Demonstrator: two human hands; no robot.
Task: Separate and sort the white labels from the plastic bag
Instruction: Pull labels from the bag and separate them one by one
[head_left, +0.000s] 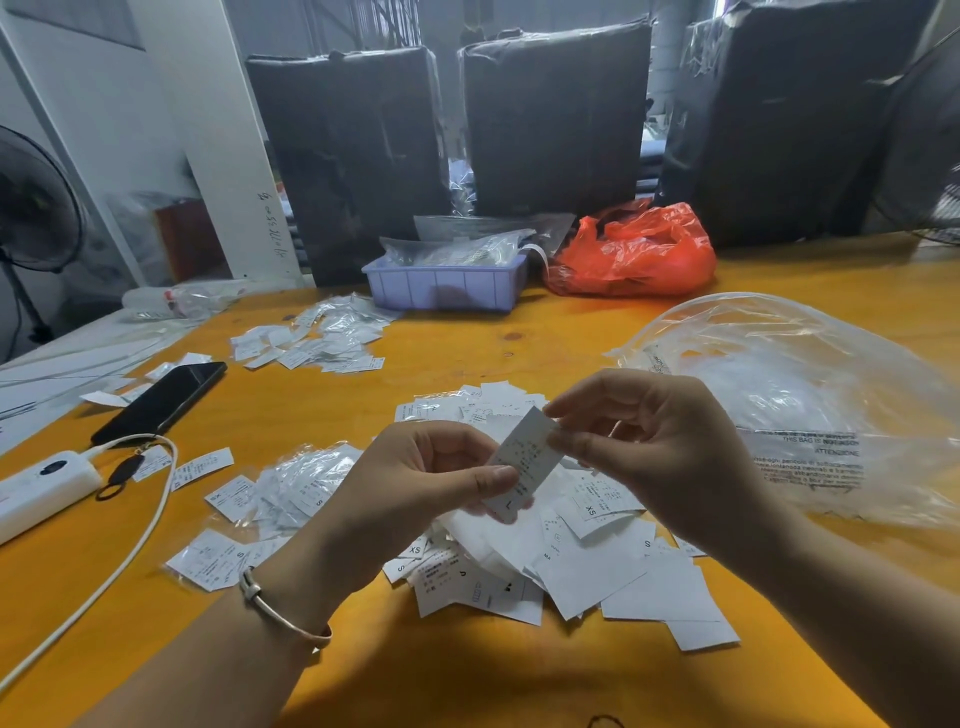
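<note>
Both hands, left hand (415, 478) and right hand (639, 441), pinch one white label (524, 462) mid-sort; next likely drop onto matching pile.

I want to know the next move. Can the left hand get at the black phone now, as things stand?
Probably not at once. The left hand and the right hand both pinch one white label, so it is busy. The way to the black phone looks free over the table.
</note>
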